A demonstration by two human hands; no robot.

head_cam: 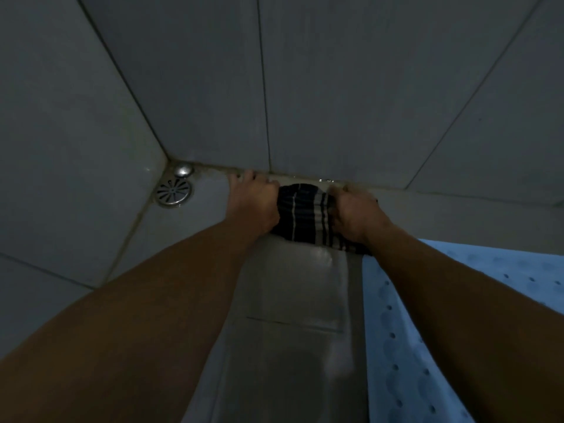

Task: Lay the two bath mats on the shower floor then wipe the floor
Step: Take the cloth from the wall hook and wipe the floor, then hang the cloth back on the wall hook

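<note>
- Bath mat [396,346]: one pale blue mat lies flat on the shower floor [290,300], near right. I can only see one, so no idea about the second.
- Wiping looks underway to me. A bunched cloth [300,215] sits at the far edge of the floor, right against the wall [335,87].
- Left hand [254,203] grips the cloth's left end and right hand [355,213] clamps the right end, with the cloth between them.
- Mat looks rubbery, with rows of small holes. Cloth is soft and dark with pale stripes.
- Floor tiles are glossy grey with a wet sheen. A round slotted metal drain [174,193] sits far left.
</note>
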